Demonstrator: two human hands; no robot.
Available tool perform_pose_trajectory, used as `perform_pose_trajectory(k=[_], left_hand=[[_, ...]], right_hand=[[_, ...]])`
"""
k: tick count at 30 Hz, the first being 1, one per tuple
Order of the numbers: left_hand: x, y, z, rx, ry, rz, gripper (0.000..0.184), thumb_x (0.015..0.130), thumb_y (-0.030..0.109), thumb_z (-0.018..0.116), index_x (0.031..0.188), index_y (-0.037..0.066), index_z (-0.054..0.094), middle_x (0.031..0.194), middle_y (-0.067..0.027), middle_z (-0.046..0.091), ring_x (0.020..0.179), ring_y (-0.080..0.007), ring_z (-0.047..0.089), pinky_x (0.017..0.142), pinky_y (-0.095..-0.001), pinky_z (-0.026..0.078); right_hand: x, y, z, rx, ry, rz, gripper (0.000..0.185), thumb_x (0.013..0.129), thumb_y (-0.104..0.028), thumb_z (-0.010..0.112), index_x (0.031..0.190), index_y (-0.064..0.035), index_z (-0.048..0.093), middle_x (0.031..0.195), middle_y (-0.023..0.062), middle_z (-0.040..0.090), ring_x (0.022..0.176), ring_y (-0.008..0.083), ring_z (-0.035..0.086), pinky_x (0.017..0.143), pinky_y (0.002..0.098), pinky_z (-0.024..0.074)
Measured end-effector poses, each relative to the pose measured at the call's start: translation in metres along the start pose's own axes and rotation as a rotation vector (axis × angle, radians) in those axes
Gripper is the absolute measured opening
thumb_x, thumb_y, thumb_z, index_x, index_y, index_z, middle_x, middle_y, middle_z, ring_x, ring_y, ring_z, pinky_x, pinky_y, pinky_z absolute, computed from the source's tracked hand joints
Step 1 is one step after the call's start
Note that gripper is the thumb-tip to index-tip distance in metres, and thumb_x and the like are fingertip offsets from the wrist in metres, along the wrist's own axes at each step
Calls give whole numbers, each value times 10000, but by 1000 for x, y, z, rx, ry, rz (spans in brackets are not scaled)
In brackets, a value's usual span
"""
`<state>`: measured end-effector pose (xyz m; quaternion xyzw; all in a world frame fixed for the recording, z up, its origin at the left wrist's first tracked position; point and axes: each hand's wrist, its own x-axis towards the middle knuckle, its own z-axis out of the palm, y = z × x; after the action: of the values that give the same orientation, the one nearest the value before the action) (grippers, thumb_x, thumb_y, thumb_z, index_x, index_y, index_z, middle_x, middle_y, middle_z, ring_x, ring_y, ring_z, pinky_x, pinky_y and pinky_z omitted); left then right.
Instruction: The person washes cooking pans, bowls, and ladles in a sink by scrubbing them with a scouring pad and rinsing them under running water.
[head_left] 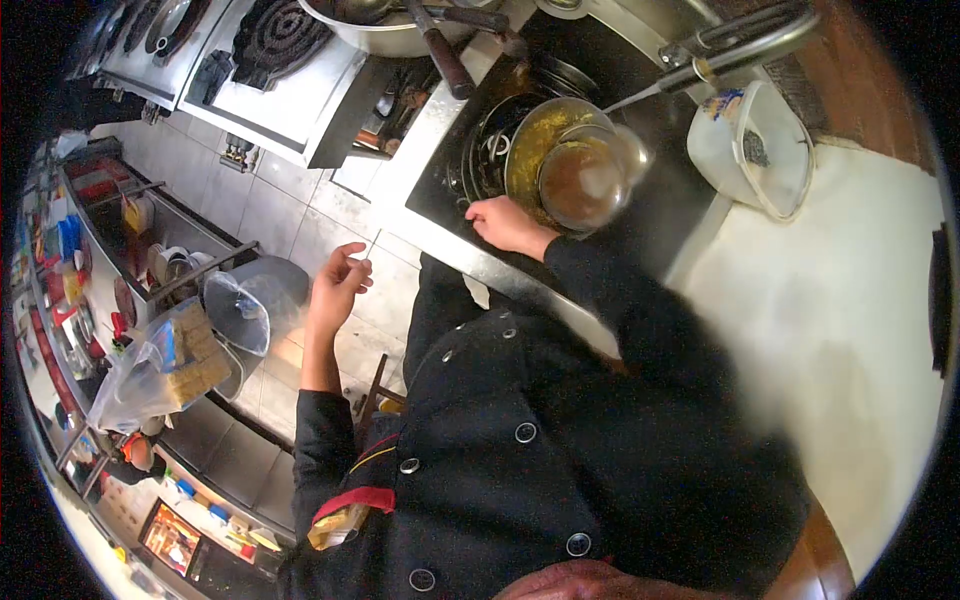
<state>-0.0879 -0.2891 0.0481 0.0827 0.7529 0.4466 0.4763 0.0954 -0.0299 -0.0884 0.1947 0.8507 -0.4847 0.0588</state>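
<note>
My right hand point(511, 226) reaches over the near edge of the sink point(665, 215), its fingers curled together beside the stacked pans. Whether anything is pinched in them is hidden. Just past it lies a metal pan point(545, 125) with yellow residue on its inside. A round metal bowl point(582, 185) of brownish liquid sits in that pan. Dark pans point(485, 150) are nested to the left. My left hand point(340, 288) hangs in the air over the floor, open, with fingers partly bent and nothing in it.
A faucet point(740, 50) reaches over the sink from the back right. A white plastic bucket point(735, 150) lies tipped on the right-hand counter. Stoves with a large pot point(385, 38) stand at the back. A lined bin point(240, 310) and a bag point(165, 365) are on the left.
</note>
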Motion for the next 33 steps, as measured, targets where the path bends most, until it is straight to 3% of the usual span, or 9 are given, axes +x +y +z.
perform_pose_trajectory(k=[3,7,11,16,19,21,24,26,33], left_hand=[[-5,3,2,5,58,18,308,920,129,608,1207,26,564,820,-4,618,732,-88,603,647,-235,479],[0,-3,-1,-13,46,41,304,927,116,586,1210,9,556,828,-8,609,734,-91,596,654,-234,478],[14,-6,-11,10,30,76,301,939,94,560,1226,5,545,839,-12,609,742,-93,591,667,-231,481],[27,-6,-15,-34,60,88,286,927,101,590,1196,6,566,793,1,588,715,-77,573,644,-228,464],[33,-2,-14,-50,94,106,271,917,122,619,1160,5,587,743,12,571,682,-65,557,617,-225,445],[40,3,-11,-44,129,122,251,920,124,618,1135,-3,596,712,17,566,646,-60,536,603,-225,439],[52,15,-1,-52,99,144,241,915,110,612,1130,1,604,709,9,577,637,-69,535,603,-238,445],[64,23,12,106,98,257,241,879,110,623,1101,14,616,639,-40,560,617,-95,550,585,-279,453],[85,54,54,322,-1,425,250,880,151,607,1103,39,621,765,-146,679,670,-247,664,641,-405,508]], right_hand=[[18,-13,-8,-179,264,-225,137,824,-90,600,906,-21,684,921,155,664,950,317,603,868,407,474],[63,10,-54,-316,563,-218,239,866,-109,583,1069,2,645,1119,183,625,1128,361,533,993,425,424],[93,25,-87,-443,461,-213,314,879,-150,563,1134,24,621,1186,200,598,1173,365,506,1037,460,379],[117,23,-69,-710,132,-436,230,840,-161,549,980,-38,684,1067,151,653,1099,339,562,1014,432,405],[139,37,-82,-517,264,-222,190,797,-129,553,909,-66,692,864,175,685,836,398,644,783,466,512],[139,51,-103,-422,236,-119,261,793,-179,585,1016,-73,672,967,210,663,892,408,638,819,460,512],[124,45,-109,-506,-101,-158,429,785,-256,636,1179,-87,631,1150,249,614,1022,412,618,899,454,498],[119,33,-97,-718,-200,-258,508,770,-312,665,1235,-116,604,1230,203,570,1156,394,542,998,479,429],[118,10,-113,-787,-422,-154,534,657,-283,791,1140,-117,637,1221,142,552,1238,340,445,1027,506,381]])
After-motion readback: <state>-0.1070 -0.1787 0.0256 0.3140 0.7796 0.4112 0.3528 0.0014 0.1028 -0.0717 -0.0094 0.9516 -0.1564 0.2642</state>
